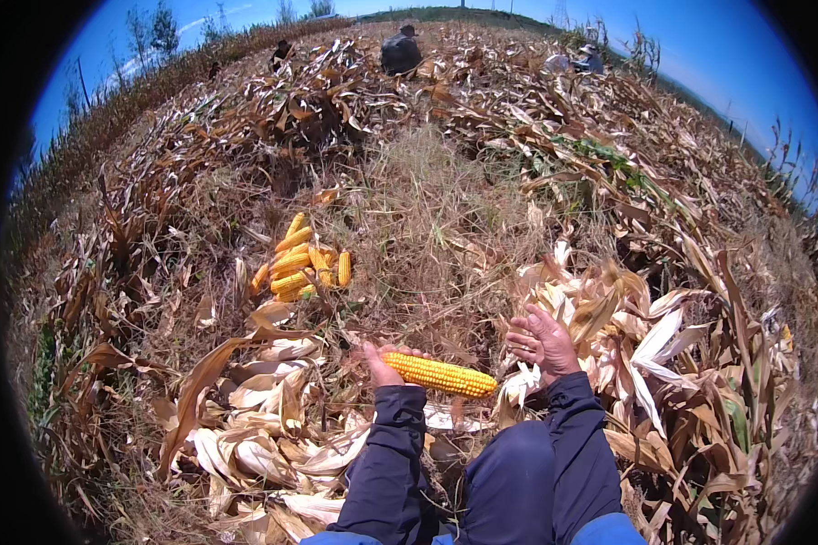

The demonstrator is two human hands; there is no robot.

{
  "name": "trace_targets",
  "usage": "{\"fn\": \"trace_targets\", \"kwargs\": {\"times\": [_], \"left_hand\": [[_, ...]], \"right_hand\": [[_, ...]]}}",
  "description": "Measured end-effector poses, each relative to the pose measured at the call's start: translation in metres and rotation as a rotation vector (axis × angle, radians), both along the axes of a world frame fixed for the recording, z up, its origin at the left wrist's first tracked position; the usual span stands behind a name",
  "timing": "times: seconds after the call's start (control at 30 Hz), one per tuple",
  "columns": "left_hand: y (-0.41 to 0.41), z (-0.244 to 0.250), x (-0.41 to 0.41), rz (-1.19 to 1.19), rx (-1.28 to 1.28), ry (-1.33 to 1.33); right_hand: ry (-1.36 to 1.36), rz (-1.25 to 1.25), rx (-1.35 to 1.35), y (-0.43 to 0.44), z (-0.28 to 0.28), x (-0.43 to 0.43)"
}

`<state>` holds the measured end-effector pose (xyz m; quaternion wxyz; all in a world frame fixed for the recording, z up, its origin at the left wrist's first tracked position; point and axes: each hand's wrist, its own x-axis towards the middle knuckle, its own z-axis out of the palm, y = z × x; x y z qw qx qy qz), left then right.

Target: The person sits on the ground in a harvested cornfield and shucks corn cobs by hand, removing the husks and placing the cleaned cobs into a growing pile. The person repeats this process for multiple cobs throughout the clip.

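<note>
A husked yellow ear of corn [443, 375] lies across my left hand [385, 366], which grips it at its left end. The bare kernels face up and the cob's other end points right. My right hand [544, 343] is raised apart from the ear, fingers spread, with nothing in it. Just beyond that hand is a heap of pale, dry corn husks [603, 320]. Ahead and to the left, a small pile of husked ears of corn [292, 264] rests on the ground.
Dry husks and unhusked ears [266, 436] lie close by my left arm. My bent knee [511, 470] is between my forearms. Matted dry grass [443, 204] stretches ahead, with rows of cut cornstalks [300, 102] beyond. Several people, one in dark clothing [400, 51], are far off.
</note>
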<state>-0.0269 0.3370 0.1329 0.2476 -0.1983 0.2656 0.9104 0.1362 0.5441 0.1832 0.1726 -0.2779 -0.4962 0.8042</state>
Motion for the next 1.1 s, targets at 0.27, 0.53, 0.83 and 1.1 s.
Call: {"fn": "trace_targets", "kwargs": {"times": [0.27,0.53,0.83,1.1], "left_hand": [[0.003,0.002,-0.011,0.011,0.032,0.145],[-0.038,-0.022,-0.051,0.042,0.251,0.03],[-0.021,-0.017,0.044,-0.566,-1.346,1.488],[-0.027,-0.011,0.06,-0.28,0.189,0.21]], "right_hand": [[-0.211,0.799,0.927,-0.046,0.011,-0.033],[-0.091,0.418,0.363,-0.025,0.011,0.0],[-0.018,-0.053,0.884,-0.058,0.053,-0.016],[-0.208,0.765,1.514,-0.104,0.062,-0.028]]}}
